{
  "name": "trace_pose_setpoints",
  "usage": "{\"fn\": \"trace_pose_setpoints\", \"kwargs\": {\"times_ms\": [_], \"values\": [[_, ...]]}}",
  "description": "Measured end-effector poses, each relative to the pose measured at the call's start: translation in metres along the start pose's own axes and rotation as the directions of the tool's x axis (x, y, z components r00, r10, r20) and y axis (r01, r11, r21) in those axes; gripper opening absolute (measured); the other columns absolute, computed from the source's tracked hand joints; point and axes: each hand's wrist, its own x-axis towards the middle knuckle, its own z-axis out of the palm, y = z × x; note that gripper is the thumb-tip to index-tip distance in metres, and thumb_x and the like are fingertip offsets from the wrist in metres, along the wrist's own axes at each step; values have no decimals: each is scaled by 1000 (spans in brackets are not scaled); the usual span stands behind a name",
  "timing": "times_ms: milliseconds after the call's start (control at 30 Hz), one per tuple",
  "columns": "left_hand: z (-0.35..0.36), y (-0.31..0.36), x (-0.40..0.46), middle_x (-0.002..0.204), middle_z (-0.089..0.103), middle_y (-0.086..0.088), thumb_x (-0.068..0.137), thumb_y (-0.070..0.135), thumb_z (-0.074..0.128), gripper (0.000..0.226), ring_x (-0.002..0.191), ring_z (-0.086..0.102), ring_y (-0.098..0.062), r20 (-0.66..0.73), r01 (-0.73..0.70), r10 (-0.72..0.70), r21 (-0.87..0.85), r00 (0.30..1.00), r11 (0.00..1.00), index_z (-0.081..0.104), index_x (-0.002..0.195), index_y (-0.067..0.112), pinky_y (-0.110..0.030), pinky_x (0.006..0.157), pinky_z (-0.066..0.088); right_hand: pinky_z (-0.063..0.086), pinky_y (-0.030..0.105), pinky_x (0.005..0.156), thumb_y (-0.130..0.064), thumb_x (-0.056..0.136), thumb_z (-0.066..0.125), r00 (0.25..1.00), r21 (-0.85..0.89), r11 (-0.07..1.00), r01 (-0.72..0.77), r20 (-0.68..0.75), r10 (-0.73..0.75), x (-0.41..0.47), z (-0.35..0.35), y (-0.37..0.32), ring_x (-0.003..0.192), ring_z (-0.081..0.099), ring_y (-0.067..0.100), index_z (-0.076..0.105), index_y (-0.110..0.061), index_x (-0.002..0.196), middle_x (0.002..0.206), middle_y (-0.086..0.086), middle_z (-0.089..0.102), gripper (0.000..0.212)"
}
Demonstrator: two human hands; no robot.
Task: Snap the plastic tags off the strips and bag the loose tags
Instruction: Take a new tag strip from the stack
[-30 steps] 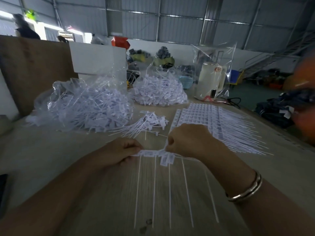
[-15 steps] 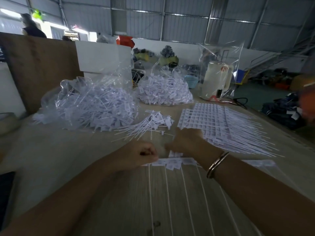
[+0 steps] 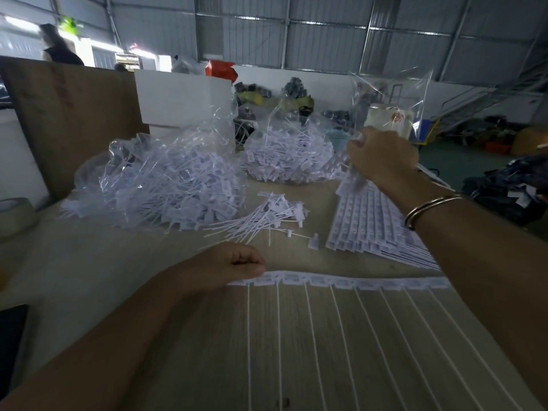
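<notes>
A white strip of joined tags lies across the wooden table, its thin tails running toward me. My left hand pinches the strip's left end, fingers curled. My right hand, with a metal bangle on the wrist, is raised at the back and grips the far end of a stack of tag strips, lifting it. A small pile of loose tags lies in the middle. Two clear bags of loose tags sit behind: a large one at left and a smaller one in the centre.
A white box and a brown board stand at the back left. An upright clear bag stands beyond my right hand. A tape roll sits at the left edge. A person stands far back left.
My right hand let go of the near strip and reached up and back to the far end of the strip stack. The near strip now lies stretched out straight. The left hand stayed.
</notes>
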Motion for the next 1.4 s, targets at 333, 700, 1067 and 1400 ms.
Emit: {"fn": "trace_pose_setpoints", "kwargs": {"times_ms": [333, 700, 1067, 1400], "values": [[10, -5, 1, 63, 57, 13, 88, 22, 62, 20, 60, 51, 4, -118, -37, 74, 288, 990, 957, 58, 74, 36, -10, 58, 36, 40, 39, 87, -45, 93, 32, 815, -226, 961, 158, 580, 3, -68, 65, 9, 114, 53, 30, 51, -21, 128, 128, 8, 54, 46], [10, -6, -2, 65, 58, 13, 90, 26, 60, 17, 62, 51, 3, -108, -27, 59, 275, 992, 961, 59, 76, 37, -11, 60, 37, 34, 25, 57, -38, 95, 27, 997, 92, 995, -46, -58, 51, -38, 28, 25, 67, 55, 26, 58, -10, 96, 79, 12, 52, 42], [12, -6, 3, 69, 60, 10, 91, 28, 58, 22, 61, 51, 1, -89, -21, 48, 280, 995, 960, 56, 73, 41, -14, 61, 38, 46, 43, 70, -37, 95, 40, 978, 185, 979, -86, -172, 118, -1, 18, 54, 87, 56, 35, 31, -28, 138, 126, 21, 40, 44], [12, -8, 3, 67, 59, 11, 90, 30, 59, 19, 60, 50, 1, -105, -18, 50, 291, 993, 957, 59, 74, 40, -20, 62, 40, 38, 40, 95, -42, 97, 29, 828, -196, 978, -72, 534, 168, -49, 80, 32, 125, 43, 34, 42, -12, 137, 152, 13, 21, 51]]}}
